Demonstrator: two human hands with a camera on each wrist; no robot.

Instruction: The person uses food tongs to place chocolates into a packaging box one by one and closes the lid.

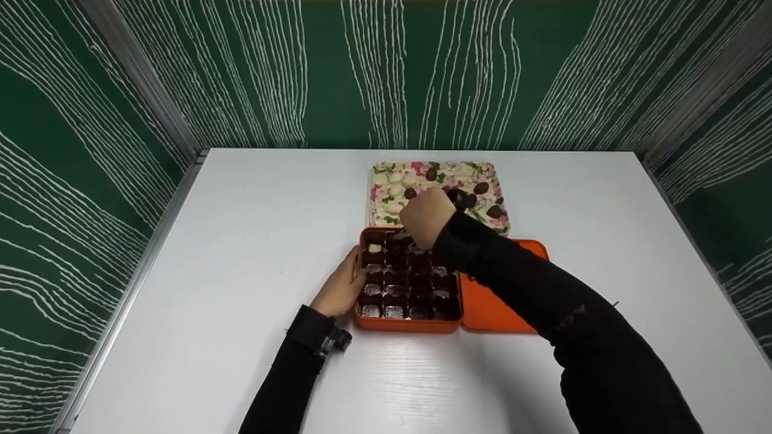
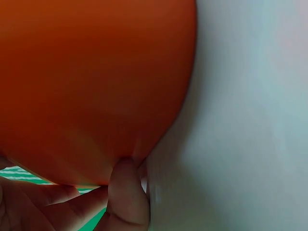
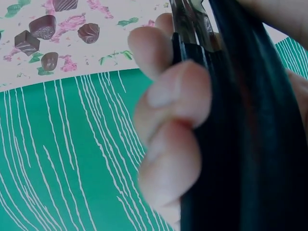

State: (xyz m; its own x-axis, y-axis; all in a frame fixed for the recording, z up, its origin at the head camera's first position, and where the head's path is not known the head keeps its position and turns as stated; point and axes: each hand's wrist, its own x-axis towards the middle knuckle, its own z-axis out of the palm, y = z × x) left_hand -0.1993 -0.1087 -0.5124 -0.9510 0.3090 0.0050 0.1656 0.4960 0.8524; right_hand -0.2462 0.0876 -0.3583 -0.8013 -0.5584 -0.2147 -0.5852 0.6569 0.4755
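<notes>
An orange box (image 1: 410,326) with a dark, divided insert stands on the white table. One pale piece (image 1: 374,248) lies in a far-left compartment. My left hand (image 1: 341,286) holds the box at its left side. The left wrist view shows the orange wall (image 2: 96,96) with fingers (image 2: 127,192) against its lower edge. Over the far side of the box is my right hand (image 1: 428,217), gripping black-handled metal tongs. In the right wrist view my fingers curl round the black handles (image 3: 216,144). The metal end points down into the far compartments, where my hand partly hides it.
A floral lid (image 1: 386,211) printed with chocolates lies behind the box. To the right, an orange tray-like piece (image 1: 494,310) sits against the box, partly under my right forearm. Green panels (image 1: 410,72) with white lines surround the table (image 1: 271,211).
</notes>
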